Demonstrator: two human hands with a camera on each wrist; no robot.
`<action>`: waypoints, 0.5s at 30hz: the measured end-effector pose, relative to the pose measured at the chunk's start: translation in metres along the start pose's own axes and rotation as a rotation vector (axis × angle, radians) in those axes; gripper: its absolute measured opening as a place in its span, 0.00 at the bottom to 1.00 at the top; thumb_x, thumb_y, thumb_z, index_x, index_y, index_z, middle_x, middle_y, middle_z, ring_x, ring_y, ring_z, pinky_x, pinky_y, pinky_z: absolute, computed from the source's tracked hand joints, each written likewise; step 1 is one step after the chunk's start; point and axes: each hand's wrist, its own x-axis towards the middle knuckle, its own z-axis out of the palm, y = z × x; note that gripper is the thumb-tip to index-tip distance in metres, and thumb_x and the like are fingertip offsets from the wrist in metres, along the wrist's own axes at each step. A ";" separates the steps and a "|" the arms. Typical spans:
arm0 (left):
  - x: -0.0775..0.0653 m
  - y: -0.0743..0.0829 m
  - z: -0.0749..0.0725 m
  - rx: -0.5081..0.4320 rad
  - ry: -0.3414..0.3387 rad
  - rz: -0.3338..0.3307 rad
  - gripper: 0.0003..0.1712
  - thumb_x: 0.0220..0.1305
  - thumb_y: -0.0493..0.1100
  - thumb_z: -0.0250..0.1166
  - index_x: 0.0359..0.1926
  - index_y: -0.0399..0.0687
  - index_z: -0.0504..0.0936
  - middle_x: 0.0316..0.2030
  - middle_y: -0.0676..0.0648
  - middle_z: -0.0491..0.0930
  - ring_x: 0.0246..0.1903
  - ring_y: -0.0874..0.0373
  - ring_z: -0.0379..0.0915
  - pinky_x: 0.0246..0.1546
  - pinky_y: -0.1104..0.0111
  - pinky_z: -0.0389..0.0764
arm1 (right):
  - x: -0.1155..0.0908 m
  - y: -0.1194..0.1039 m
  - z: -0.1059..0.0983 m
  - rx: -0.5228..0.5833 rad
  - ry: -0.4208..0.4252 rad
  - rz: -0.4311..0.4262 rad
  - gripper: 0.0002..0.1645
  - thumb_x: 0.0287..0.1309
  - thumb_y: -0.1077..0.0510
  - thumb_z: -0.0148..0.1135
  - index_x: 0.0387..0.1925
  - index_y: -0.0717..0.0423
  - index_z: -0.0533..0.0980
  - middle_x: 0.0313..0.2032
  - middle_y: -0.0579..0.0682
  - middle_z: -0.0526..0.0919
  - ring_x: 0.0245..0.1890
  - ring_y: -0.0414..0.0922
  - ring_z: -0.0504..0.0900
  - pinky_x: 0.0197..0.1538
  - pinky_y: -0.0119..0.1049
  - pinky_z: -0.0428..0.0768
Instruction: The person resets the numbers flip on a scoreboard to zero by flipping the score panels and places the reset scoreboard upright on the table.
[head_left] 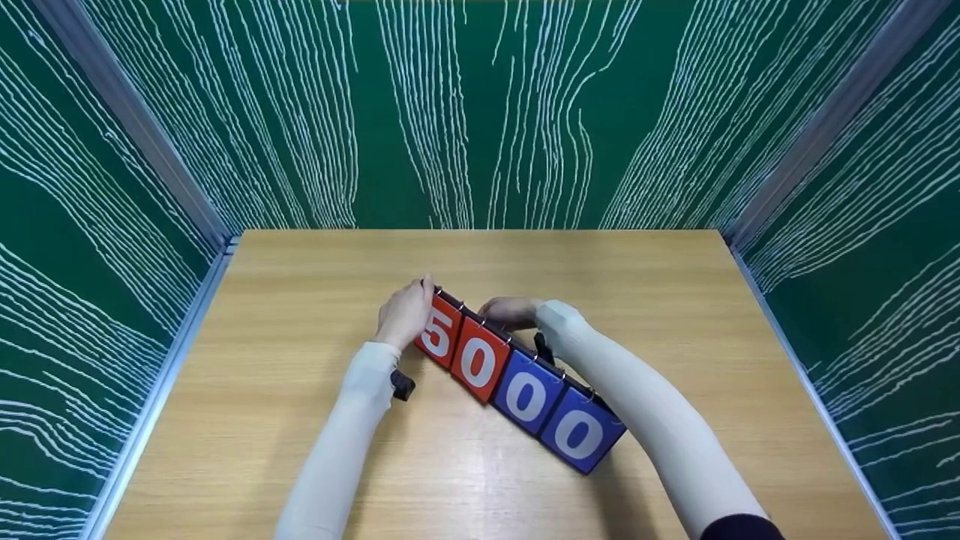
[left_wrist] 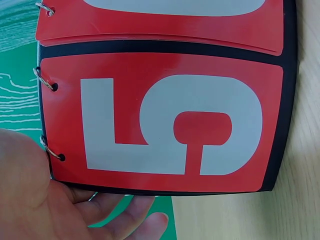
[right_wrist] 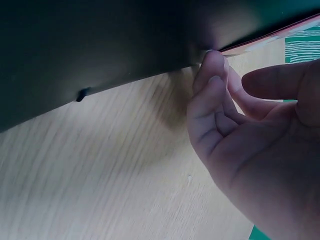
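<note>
A flip scoreboard point(head_left: 481, 358) with ring-bound cards reads 5, 0 on red and 0, 0 on blue. It stands tilted and slanted across the table, its right end nearer me. At the left end my left hand point(head_left: 406, 311) grips it; in the left wrist view the fingers point(left_wrist: 107, 207) pass behind the edge beside the red 5 card point(left_wrist: 127, 120). My right hand point(head_left: 511, 312) is behind the board. There, in the right wrist view, its bent fingers point(right_wrist: 210, 95) hold the edge of the black back point(right_wrist: 115, 45), the thumb apart from the board.
A wooden table point(head_left: 300, 270) lies under the board. Green walls with white wavy lines point(head_left: 427, 112) enclose the back and both sides. Grey strips point(head_left: 161, 360) run along the table's side edges. A black wrist strap piece point(head_left: 403, 385) hangs by the left forearm.
</note>
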 end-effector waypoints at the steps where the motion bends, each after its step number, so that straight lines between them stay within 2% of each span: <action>1: 0.000 0.000 0.000 0.001 0.003 0.003 0.41 0.82 0.62 0.27 0.65 0.39 0.76 0.59 0.36 0.81 0.61 0.38 0.77 0.61 0.45 0.76 | 0.000 0.000 0.000 -0.004 -0.001 -0.005 0.12 0.70 0.62 0.51 0.41 0.55 0.81 0.29 0.42 0.79 0.28 0.37 0.76 0.35 0.29 0.76; 7: -0.001 0.000 0.000 0.009 0.013 0.021 0.40 0.82 0.61 0.28 0.57 0.39 0.79 0.54 0.36 0.83 0.61 0.38 0.77 0.61 0.45 0.76 | 0.001 0.003 0.002 0.017 0.009 -0.038 0.12 0.72 0.61 0.49 0.34 0.52 0.78 0.25 0.40 0.76 0.24 0.34 0.74 0.32 0.27 0.74; 11: -0.001 0.000 0.000 0.006 0.012 0.020 0.40 0.82 0.61 0.28 0.57 0.39 0.79 0.53 0.37 0.83 0.61 0.38 0.77 0.61 0.46 0.75 | 0.002 0.003 0.003 0.017 0.018 -0.036 0.12 0.73 0.61 0.48 0.35 0.51 0.77 0.26 0.39 0.76 0.25 0.34 0.73 0.31 0.26 0.74; 15: -0.001 0.000 0.000 -0.003 0.003 0.018 0.40 0.82 0.61 0.27 0.57 0.39 0.79 0.51 0.37 0.83 0.60 0.39 0.77 0.60 0.46 0.75 | 0.002 0.003 0.002 0.018 -0.008 -0.024 0.12 0.73 0.62 0.47 0.38 0.53 0.78 0.27 0.40 0.77 0.26 0.34 0.74 0.33 0.27 0.75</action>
